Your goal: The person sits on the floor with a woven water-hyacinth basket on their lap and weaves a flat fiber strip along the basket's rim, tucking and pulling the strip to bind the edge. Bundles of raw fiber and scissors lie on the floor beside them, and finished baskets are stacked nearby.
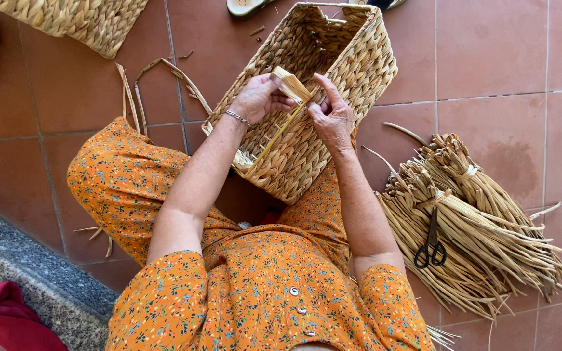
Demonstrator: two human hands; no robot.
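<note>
light: bright, even daylight | shadows: soft, short, under the basket (313,97) | glare: faint sheen on floor tiles (489,52) | focus: sharp | edges: slight bending

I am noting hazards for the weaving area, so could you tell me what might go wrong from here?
The flat strand pinched between the left hand and right hand looks dry and could split. The basket rests tilted on the lap and might slide. The scissors lying on the bundles could be knocked.
</note>
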